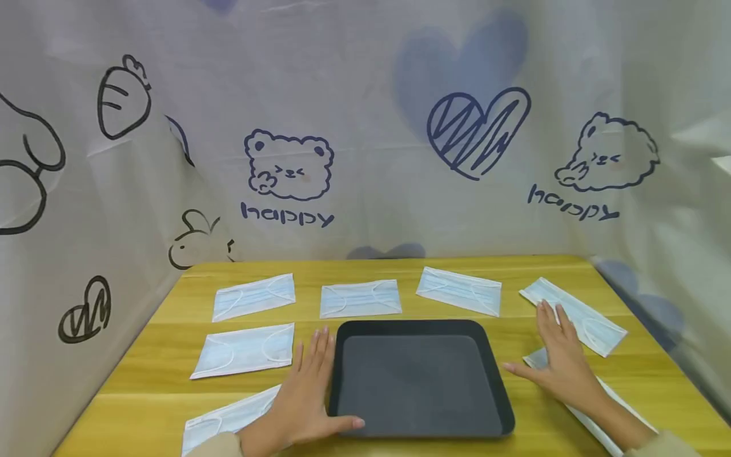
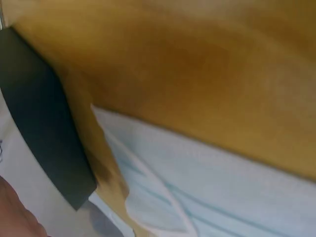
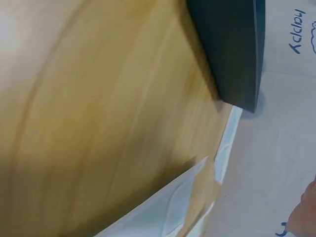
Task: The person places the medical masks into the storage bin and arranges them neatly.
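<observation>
A dark grey rectangular tray [image 1: 419, 381] lies on the wooden table with nothing in it. At its left side is my left hand [image 1: 302, 400], fingers extended and thumb reaching over the near left part of the tray; whether it touches the tray I cannot tell. Partly hidden behind that hand lies a face mask [image 1: 214, 424]. To the right of the tray, my right hand [image 1: 562, 365] has its fingers spread and holds nothing. It hovers over or rests on a partly covered mask [image 1: 537, 358]; contact is unclear. Another blue-white mask [image 1: 599, 327] lies just beyond its fingertips.
More flat masks lie around the tray: one at the left [image 1: 245, 351], one at the back left [image 1: 254, 297], one behind the tray [image 1: 361, 298] and one at the back right [image 1: 459, 292]. A white printed cloth [image 1: 365, 127] hangs behind the table [image 1: 143, 406] and along its sides.
</observation>
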Demonstrator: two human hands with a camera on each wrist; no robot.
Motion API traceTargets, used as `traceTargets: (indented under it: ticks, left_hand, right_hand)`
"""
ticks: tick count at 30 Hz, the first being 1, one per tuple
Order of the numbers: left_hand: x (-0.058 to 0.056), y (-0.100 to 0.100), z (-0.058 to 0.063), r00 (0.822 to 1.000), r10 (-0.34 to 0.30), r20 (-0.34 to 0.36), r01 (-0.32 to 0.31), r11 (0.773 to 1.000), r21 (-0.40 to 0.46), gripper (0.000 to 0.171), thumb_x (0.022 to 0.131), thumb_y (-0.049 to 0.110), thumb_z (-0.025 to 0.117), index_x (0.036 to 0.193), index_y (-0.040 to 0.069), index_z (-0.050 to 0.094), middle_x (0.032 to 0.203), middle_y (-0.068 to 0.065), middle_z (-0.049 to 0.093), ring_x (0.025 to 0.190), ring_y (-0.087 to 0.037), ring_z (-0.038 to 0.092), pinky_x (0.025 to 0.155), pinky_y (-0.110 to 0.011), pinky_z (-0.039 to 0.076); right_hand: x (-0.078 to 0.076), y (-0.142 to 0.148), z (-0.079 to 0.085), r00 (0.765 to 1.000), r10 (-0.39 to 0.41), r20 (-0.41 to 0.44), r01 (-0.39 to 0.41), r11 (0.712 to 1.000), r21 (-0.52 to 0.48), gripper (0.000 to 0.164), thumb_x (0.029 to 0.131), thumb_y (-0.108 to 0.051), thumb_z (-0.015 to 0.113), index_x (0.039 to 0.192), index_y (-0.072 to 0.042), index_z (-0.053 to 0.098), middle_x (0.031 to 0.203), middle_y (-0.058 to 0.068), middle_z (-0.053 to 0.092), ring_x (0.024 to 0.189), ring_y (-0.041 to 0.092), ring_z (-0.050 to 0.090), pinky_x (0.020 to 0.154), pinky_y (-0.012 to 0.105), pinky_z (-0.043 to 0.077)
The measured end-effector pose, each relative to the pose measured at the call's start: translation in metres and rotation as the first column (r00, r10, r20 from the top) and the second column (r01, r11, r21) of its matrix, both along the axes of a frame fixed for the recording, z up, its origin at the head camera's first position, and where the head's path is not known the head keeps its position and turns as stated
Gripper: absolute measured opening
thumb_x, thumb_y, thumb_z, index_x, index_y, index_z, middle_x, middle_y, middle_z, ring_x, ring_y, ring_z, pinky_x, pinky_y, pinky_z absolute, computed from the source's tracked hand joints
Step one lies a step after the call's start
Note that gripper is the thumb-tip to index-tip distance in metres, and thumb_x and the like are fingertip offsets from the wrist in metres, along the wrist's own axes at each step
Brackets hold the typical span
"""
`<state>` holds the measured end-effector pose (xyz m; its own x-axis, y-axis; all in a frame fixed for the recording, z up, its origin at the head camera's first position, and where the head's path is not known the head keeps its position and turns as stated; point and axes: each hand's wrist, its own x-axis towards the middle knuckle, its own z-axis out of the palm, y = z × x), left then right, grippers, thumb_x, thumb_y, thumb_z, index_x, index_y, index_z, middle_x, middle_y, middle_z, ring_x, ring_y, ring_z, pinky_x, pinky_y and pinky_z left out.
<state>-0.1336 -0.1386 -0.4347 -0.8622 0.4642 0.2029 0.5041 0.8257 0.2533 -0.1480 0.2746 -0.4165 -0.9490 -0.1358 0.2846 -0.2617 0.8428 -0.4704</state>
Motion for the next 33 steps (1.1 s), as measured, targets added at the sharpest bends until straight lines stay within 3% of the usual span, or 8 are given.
traceTargets:
  ticks: [9, 13, 15, 18, 20, 27, 30, 33]
  left_hand:
    - [0.017, 0.006, -0.016, 0.997, -0.033, 0.064, 0.028, 0.997, 0.071, 0.127, 0.066, 0.090, 0.034, 0.148, 0.002, -0.005, 0.156, -0.019, -0.005, 0.143, -0.027, -0.011, 0.105, -0.019, -0.027]
    - [0.020, 0.006, -0.021, 0.999, -0.020, 0.044, 0.018, 0.999, 0.047, 0.129, 0.064, 0.092, 0.028, 0.147, -0.003, 0.002, 0.154, -0.024, 0.003, 0.143, -0.024, -0.012, 0.104, -0.017, -0.027]
    - [0.020, 0.006, -0.022, 0.999, -0.008, 0.040, 0.006, 0.999, 0.042, 0.130, 0.063, 0.093, 0.029, 0.146, -0.005, 0.007, 0.153, -0.025, 0.007, 0.143, -0.030, -0.005, 0.103, -0.016, -0.027]
    - [0.021, 0.005, -0.023, 0.999, 0.000, 0.053, -0.003, 0.999, 0.050, 0.130, 0.064, 0.092, 0.032, 0.145, -0.008, 0.011, 0.153, -0.027, 0.009, 0.141, -0.041, 0.009, 0.102, -0.015, -0.027]
    - [0.021, 0.005, -0.024, 0.998, 0.003, 0.068, -0.007, 0.998, 0.061, 0.130, 0.064, 0.091, 0.037, 0.145, -0.008, 0.011, 0.153, -0.027, 0.008, 0.140, -0.043, 0.012, 0.102, -0.014, -0.027]
    - [0.022, 0.006, -0.025, 0.992, 0.006, 0.123, -0.018, 0.995, 0.099, 0.130, 0.063, 0.087, 0.047, 0.147, -0.005, 0.008, 0.154, -0.025, 0.006, 0.143, -0.021, -0.013, 0.101, -0.010, -0.026]
    - [0.022, 0.006, -0.026, 0.994, -0.002, 0.111, -0.010, 0.995, 0.102, 0.130, 0.063, 0.089, 0.044, 0.146, -0.005, 0.009, 0.154, -0.025, 0.007, 0.143, -0.021, -0.012, 0.102, -0.010, -0.025]
    - [0.023, 0.006, -0.026, 0.994, -0.007, 0.112, -0.004, 0.996, 0.094, 0.131, 0.062, 0.089, 0.042, 0.146, -0.005, 0.009, 0.154, -0.025, 0.007, 0.142, -0.037, 0.008, 0.101, -0.010, -0.025]
  right_hand:
    - [0.019, 0.035, 0.001, 0.991, -0.076, 0.113, 0.097, 0.977, -0.192, 0.098, 0.082, -0.030, 0.069, 0.150, -0.013, 0.001, 0.151, 0.030, 0.008, 0.134, 0.055, 0.010, 0.091, 0.074, 0.021]
    - [0.030, 0.052, -0.003, 0.971, -0.209, 0.118, 0.227, 0.959, -0.171, 0.084, 0.084, -0.032, 0.067, 0.149, -0.017, 0.017, 0.148, 0.024, 0.024, 0.125, 0.043, 0.041, 0.090, 0.026, 0.045]
    - [0.035, 0.060, -0.008, 0.953, -0.280, 0.116, 0.298, 0.935, -0.190, 0.078, 0.084, -0.034, 0.067, 0.148, -0.016, 0.025, 0.147, -0.002, 0.030, 0.124, 0.011, 0.047, 0.073, 0.003, 0.037]
    - [0.042, 0.068, -0.015, 0.915, -0.374, 0.152, 0.404, 0.859, -0.316, 0.072, 0.084, -0.033, 0.068, 0.144, -0.012, 0.033, 0.130, -0.033, 0.031, 0.106, -0.027, 0.033, 0.069, -0.008, 0.029]
    - [0.046, 0.072, -0.020, 0.875, -0.437, 0.207, 0.483, 0.777, -0.403, 0.072, 0.084, -0.033, 0.069, 0.142, -0.008, 0.035, 0.121, -0.040, 0.032, 0.088, -0.034, 0.033, 0.069, -0.007, 0.032]
    - [0.053, 0.086, -0.028, 0.623, -0.613, 0.486, 0.781, 0.459, -0.422, 0.076, 0.079, -0.048, 0.068, 0.142, -0.020, 0.036, 0.142, -0.012, 0.037, 0.125, -0.007, 0.040, 0.078, -0.002, 0.036]
    - [0.057, 0.091, -0.035, 0.589, -0.616, 0.523, 0.808, 0.429, -0.404, 0.081, 0.082, -0.051, 0.062, 0.145, -0.013, 0.029, 0.149, 0.002, 0.029, 0.137, 0.022, 0.034, 0.106, 0.023, 0.035]
    - [0.060, 0.101, -0.043, 0.566, -0.593, 0.572, 0.823, 0.440, -0.359, 0.089, 0.085, -0.055, 0.055, 0.147, -0.006, 0.015, 0.152, 0.019, 0.015, 0.137, 0.045, 0.020, 0.108, 0.055, 0.025]
